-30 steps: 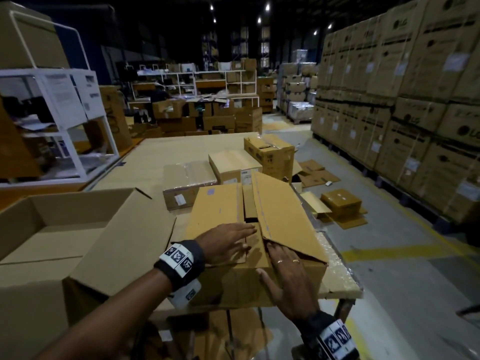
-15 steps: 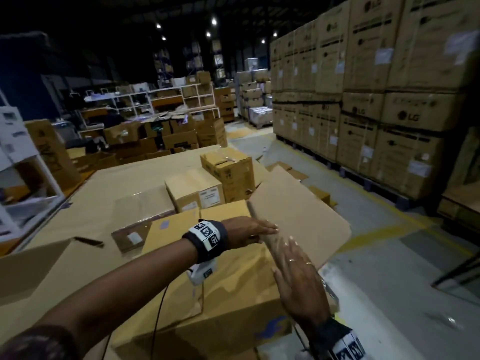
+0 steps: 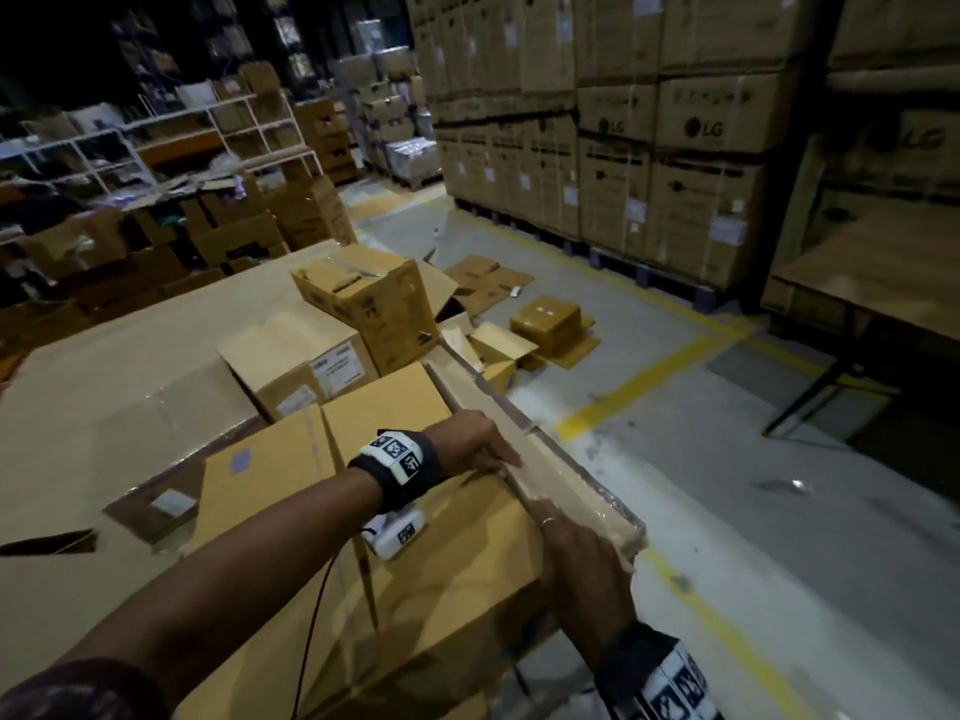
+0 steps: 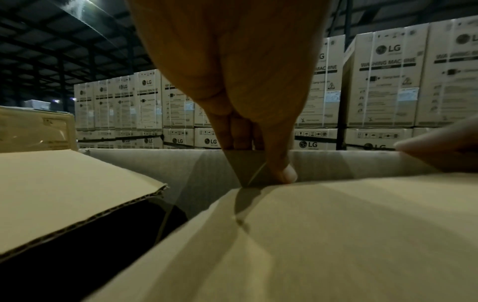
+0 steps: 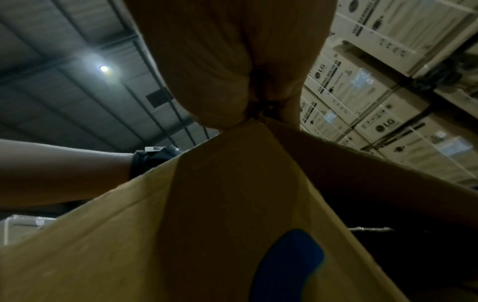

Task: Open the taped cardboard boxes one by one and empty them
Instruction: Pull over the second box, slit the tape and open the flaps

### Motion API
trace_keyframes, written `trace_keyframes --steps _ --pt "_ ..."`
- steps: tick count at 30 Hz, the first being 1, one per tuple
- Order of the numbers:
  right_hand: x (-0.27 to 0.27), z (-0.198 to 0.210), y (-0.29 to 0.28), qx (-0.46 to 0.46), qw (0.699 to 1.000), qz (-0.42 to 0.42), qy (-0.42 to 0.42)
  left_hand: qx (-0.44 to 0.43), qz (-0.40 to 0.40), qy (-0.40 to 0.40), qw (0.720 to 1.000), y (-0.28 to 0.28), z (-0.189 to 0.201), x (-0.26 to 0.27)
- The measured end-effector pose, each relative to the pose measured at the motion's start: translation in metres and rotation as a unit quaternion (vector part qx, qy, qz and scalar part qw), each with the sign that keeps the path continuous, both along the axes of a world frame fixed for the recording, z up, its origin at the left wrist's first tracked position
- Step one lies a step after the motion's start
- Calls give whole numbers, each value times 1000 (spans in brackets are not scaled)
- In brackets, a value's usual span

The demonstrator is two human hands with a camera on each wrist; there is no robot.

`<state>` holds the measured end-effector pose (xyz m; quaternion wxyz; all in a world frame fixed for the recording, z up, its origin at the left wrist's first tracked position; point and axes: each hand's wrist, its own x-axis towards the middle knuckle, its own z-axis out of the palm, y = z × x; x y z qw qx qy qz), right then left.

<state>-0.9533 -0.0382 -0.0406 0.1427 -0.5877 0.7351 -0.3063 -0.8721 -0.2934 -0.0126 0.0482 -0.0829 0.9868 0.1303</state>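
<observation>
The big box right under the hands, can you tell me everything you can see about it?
The big box is plain brown corrugated cardboard sitting at the near corner of the cardboard-covered table. Its right flap is folded outward. The left hand grips that flap's edge, fingers over the rim and thumb inside; the right hand grips the same edge nearer the person. Another top flap is still partly down, with a dark gap beneath. A blue mark shows on its side. What's inside is hidden.
</observation>
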Motion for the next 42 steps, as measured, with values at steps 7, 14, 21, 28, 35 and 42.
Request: trace_keyframes --steps 7,14,21,28,35,42 --pt "-22 10 -20 115 984 29 130 49 23 66 996 -16 -2 14" --pt "-41 25 -88 151 966 114 174 38 99 18 994 -70 21 23" --pt "-37 45 -135 176 963 131 159 13 107 -6 994 -103 7 11" --pt "-32 37 -140 167 966 107 165 8 117 13 993 -113 -9 12" --pt "-46 28 -128 147 976 129 94 1 166 9 986 -87 10 25" --pt "-50 69 -90 69 971 218 65 35 205 -73 975 -22 91 83"
